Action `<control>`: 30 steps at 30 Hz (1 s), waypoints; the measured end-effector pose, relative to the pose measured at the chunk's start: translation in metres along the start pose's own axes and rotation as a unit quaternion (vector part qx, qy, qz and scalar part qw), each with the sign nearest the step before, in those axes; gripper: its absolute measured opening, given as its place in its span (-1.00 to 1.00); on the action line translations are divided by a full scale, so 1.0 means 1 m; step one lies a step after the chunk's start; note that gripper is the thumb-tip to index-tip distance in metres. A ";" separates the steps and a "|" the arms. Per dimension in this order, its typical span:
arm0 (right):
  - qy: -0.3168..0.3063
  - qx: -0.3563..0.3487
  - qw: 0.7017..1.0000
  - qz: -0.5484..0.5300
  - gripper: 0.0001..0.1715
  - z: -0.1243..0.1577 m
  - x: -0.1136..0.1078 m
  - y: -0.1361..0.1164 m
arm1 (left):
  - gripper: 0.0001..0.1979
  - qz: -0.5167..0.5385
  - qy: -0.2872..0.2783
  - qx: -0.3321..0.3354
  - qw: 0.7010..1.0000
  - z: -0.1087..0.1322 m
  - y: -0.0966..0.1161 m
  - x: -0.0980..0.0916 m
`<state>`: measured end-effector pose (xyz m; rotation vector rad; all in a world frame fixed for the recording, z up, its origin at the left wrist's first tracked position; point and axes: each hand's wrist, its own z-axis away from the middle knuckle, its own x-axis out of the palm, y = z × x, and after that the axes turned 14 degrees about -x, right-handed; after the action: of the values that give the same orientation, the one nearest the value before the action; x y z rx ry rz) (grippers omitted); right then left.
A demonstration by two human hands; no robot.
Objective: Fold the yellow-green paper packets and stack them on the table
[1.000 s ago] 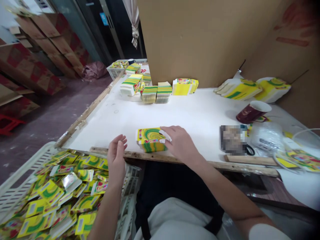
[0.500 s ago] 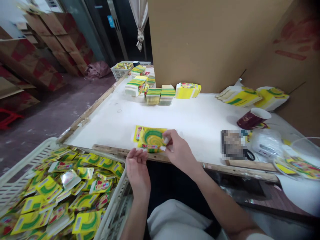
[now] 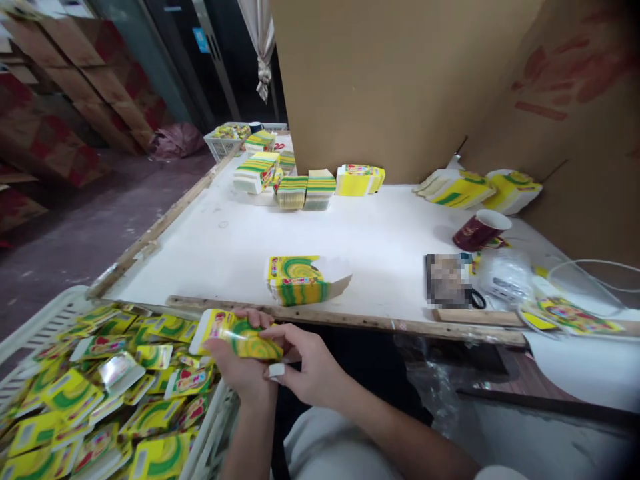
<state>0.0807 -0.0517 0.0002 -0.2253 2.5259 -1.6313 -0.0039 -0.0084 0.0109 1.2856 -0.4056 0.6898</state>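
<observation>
My left hand [image 3: 236, 369] and my right hand [image 3: 305, 365] together grip a flat yellow-and-green printed packet [image 3: 235, 331] just below the table's front edge, above my lap. Both hands have their fingers closed round it. Directly ahead on the white table [image 3: 390, 233] lies a small stack of the same packets [image 3: 296, 280], a hand's width away from my hands. At my left a white plastic crate [image 3: 30, 327] holds a loose heap of these packets [image 3: 115, 393].
Tidy bundles of packets [image 3: 300, 190] stand at the table's far side before a cardboard wall [image 3: 380, 80]. A dark red cup [image 3: 481, 229], a blurred object [image 3: 447, 280], clear plastic and cables sit at right. Cardboard boxes [image 3: 60, 87] line the floor at left.
My right hand left the stack on the table and drew back to my lap. My left hand came over from the crate, and both now hold one packet.
</observation>
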 end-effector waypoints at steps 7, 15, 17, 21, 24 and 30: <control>0.120 -0.033 0.991 0.039 -0.64 -0.008 -0.018 0.014 | -0.31 -0.083 0.005 0.021 0.996 0.004 -0.007 0.004; 0.159 -0.095 0.981 0.062 -0.92 -0.012 -0.036 0.009 | -0.85 -0.108 0.021 0.033 0.993 -0.001 -0.003 -0.007; 0.155 -0.122 0.971 0.137 -0.82 -0.009 -0.045 0.008 | -0.80 -0.138 0.012 0.066 0.988 0.003 0.013 -0.006; 0.054 -0.211 0.915 0.340 -0.67 -0.004 -0.057 0.001 | -0.30 -0.307 -0.048 0.198 0.930 0.015 0.050 -0.006; -0.017 -0.268 0.885 0.380 -0.70 -0.001 -0.054 -0.005 | 0.02 -0.540 -0.115 0.134 0.823 0.018 0.055 -0.011; 0.125 -0.203 0.933 0.270 -0.37 0.004 -0.051 -0.010 | -0.38 -0.641 -0.149 0.062 0.750 0.018 0.024 -0.013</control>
<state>0.1320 -0.0489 0.0090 0.6294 2.7360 -0.9742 -0.0277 -0.0256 0.0245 1.4517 0.3296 -0.6876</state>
